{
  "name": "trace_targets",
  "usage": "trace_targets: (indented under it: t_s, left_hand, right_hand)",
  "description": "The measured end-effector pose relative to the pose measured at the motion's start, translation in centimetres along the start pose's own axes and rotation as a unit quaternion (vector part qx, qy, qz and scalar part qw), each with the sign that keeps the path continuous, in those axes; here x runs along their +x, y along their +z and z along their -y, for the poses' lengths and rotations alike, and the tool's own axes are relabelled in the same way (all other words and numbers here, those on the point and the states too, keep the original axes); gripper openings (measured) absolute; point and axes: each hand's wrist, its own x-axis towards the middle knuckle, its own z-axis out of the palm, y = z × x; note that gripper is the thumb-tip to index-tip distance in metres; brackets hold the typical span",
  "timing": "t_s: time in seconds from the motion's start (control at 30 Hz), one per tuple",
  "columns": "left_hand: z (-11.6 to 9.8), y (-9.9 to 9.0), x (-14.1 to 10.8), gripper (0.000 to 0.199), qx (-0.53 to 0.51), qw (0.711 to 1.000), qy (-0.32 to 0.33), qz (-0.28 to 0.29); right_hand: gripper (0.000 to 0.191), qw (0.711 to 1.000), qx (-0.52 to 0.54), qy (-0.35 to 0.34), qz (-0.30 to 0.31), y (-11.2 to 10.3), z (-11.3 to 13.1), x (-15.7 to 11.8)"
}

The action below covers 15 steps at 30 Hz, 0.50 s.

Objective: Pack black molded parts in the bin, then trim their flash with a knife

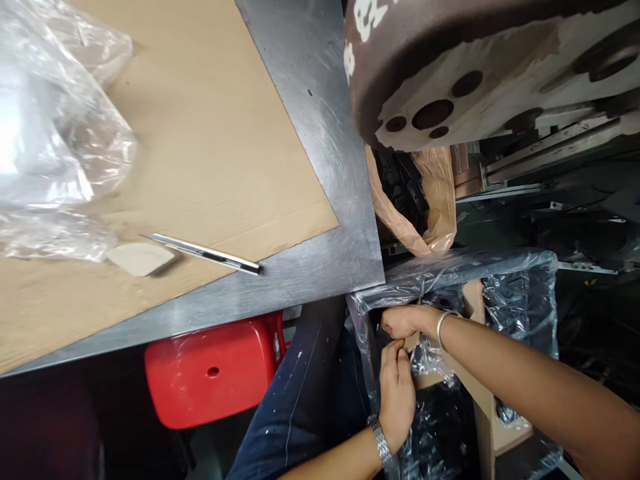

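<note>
Left hand (397,393): fingers side by side, tips near the tan piece; whether they grip it, I cannot tell.
Right hand (410,321): curled, its hold hidden.
Tan piece (411,343): between the hands, mostly covered, perhaps cardboard.
Lined box (475,263): left rim just beside both hands, far rim just beyond, divider (484,433) rightward.
Table (320,267): corner meets the far-left rim.

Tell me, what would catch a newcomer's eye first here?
Probably the bright red stool, at lower left by the metal table. Next come the left hand and right hand, close together inside the plastic-draped box at lower right. A slim knife lies across the edge of the cardboard, left of centre.
</note>
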Motion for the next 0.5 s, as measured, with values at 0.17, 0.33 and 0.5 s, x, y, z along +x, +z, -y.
trace_targets:
  t_s: [0.17,0.33,0.5]
  left_hand:
    - [0.9,-0.8,0.7,0.038,-0.015,0.999,-0.033,-0.035]
    - [1.6,-0.4,1.7,0.042,-0.039,0.995,-0.079,-0.049]
    - [1.1,0.3,3.1,0.044,-0.068,0.985,-0.124,-0.098]
  right_hand:
    - [0.026,0.998,0.045,0.024,-0.033,-0.8,0.4,-0.7]
    - [0.026,0.996,0.07,0.043,-0.026,-0.9,0.4,-0.4]
    - [0.025,0.995,0.089,0.032,-0.012,-0.9,0.3,-1.0]
